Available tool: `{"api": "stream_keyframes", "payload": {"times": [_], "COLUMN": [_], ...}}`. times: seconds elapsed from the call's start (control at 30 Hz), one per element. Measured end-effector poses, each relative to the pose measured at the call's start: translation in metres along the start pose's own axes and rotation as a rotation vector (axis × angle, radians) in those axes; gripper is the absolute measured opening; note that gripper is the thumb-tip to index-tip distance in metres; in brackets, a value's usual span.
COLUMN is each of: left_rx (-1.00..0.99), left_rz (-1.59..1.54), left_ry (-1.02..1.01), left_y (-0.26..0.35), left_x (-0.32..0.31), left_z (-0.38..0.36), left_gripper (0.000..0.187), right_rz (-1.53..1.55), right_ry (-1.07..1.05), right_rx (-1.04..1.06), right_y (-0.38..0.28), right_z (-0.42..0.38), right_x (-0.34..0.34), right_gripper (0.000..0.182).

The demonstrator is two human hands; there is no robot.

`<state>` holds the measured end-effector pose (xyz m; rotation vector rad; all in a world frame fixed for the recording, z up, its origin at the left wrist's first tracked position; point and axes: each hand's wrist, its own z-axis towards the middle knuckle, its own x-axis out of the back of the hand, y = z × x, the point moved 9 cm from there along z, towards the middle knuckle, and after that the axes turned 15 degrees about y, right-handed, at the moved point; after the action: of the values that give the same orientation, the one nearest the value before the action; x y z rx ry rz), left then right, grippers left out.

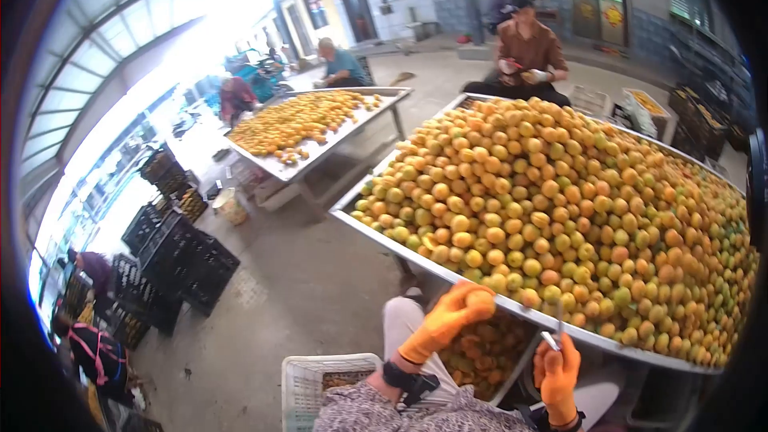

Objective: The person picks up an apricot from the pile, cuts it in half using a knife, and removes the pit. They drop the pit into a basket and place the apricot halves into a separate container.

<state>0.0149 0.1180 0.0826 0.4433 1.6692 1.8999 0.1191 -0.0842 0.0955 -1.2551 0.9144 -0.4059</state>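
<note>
My left hand (448, 322), in an orange glove, is closed around an orange-yellow fruit (480, 302) at the near edge of the large metal table (448, 272). To its right, my right hand (558, 376), also gloved in orange, grips a small knife (551, 341) with its blade pointing up. A big heap of yellow, orange and greenish fruit (560, 208) covers the table. Below the table edge, between my hands, a container of darker orange fruit pieces (484, 356) sits in shadow.
A white plastic basket (298, 388) stands at my lower left. Black crates (188, 260) are stacked at the left. A second fruit table (352, 124) is farther back. A person in brown (532, 52) sits across the heap; other people are behind and at left.
</note>
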Motion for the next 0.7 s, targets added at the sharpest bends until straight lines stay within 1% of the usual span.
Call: {"api": "stream_keyframes", "payload": {"times": [0.03, 0.07, 0.1, 0.13, 0.2, 0.23, 0.27, 0.3, 0.33, 0.37, 0.4, 0.47, 0.5, 0.53, 0.6, 0.63, 0.67, 0.7], "left_rx": [0.202, 0.408, 0.453, 0.494, 0.556, 0.61, 0.601, 0.623, 0.645, 0.657, 0.651, 0.713, 0.559, 0.552, -0.032, -0.151, -0.27, 0.106], "left_rz": [-0.128, -0.266, -0.338, -0.413, -0.622, -0.691, -0.693, -0.742, -0.79, -0.829, -0.83, -0.709, -0.6, -0.601, -0.169, -0.177, -0.177, -0.233], "left_ry": [-0.085, -0.172, -0.219, -0.269, -0.303, -0.287, -0.28, -0.262, -0.248, -0.247, -0.252, -0.223, -0.235, -0.251, -0.292, -0.22, -0.143, -0.22], "left_y": [-0.016, -0.021, -0.015, -0.006, -0.013, -0.004, -0.01, -0.023, -0.023, -0.019, -0.019, -0.034, -0.033, -0.039, -0.03, -0.034, -0.028, -0.06], "left_x": [-0.008, -0.023, -0.036, -0.052, -0.069, -0.073, -0.072, -0.073, -0.074, -0.075, -0.075, -0.074, -0.071, -0.071, -0.063, -0.057, -0.051, -0.056], "left_z": [-0.011, -0.026, -0.036, -0.045, -0.06, -0.065, -0.065, -0.066, -0.064, -0.065, -0.064, -0.065, -0.059, -0.059, -0.05, -0.048, -0.047, -0.04], "left_gripper": [0.043, 0.046, 0.051, 0.055, 0.062, 0.064, 0.064, 0.062, 0.059, 0.054, 0.054, 0.047, 0.049, 0.049, 0.052, 0.045, 0.039, 0.037], "right_rz": [-0.066, -0.135, -0.137, -0.132, -0.455, -0.401, -0.4, -0.465, -0.53, -0.568, -0.57, -0.562, -0.543, -0.612, -0.649, -0.707, -0.704, -0.667], "right_ry": [0.011, 0.028, 0.08, 0.053, -0.108, -0.13, -0.141, -0.168, -0.192, -0.199, -0.198, -0.206, -0.196, -0.211, -0.193, -0.199, -0.198, -0.198], "right_rx": [0.087, 0.173, 0.113, 0.116, 0.522, 0.416, 0.42, 0.477, 0.536, 0.515, 0.522, 0.398, 0.522, 0.521, 0.588, 0.68, 0.688, 0.629], "right_y": [0.003, 0.007, 0.019, 0.015, -0.017, -0.007, -0.005, -0.006, -0.008, -0.007, -0.008, 0.001, -0.007, -0.002, 0.0, -0.006, -0.011, -0.012], "right_z": [0.008, 0.014, 0.018, 0.021, 0.017, 0.021, 0.022, 0.021, 0.02, 0.019, 0.019, 0.022, 0.021, 0.023, 0.021, 0.018, 0.017, 0.016], "right_x": [-0.003, -0.003, -0.001, -0.009, -0.041, -0.039, -0.039, -0.042, -0.046, -0.05, -0.049, -0.046, -0.053, -0.054, -0.055, -0.059, -0.061, -0.062], "right_gripper": [0.03, 0.031, 0.043, 0.043, 0.051, 0.058, 0.058, 0.06, 0.062, 0.065, 0.065, 0.067, 0.067, 0.067, 0.066, 0.064, 0.064, 0.057]}}
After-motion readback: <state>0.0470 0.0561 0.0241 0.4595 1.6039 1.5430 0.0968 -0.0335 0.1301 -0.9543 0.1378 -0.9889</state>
